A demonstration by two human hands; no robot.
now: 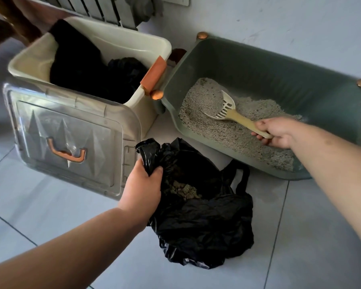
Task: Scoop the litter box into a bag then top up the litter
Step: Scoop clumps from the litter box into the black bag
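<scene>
A green litter box (258,65) stands against the wall at the right, with grey litter (227,134) spread over its floor. My right hand (276,131) grips the handle of a cream slotted scoop (227,106), whose head rests in the litter. On the floor in front lies a black plastic bag (200,215), open at the top, with clumps of litter (183,189) inside. My left hand (143,187) clutches the bag's left edge and holds it open.
A cream storage bin (121,44) with dark bags inside stands left of the litter box. Its clear lid (67,138) with an orange handle leans against the bin's front. A radiator runs along the wall behind. The floor is pale tile.
</scene>
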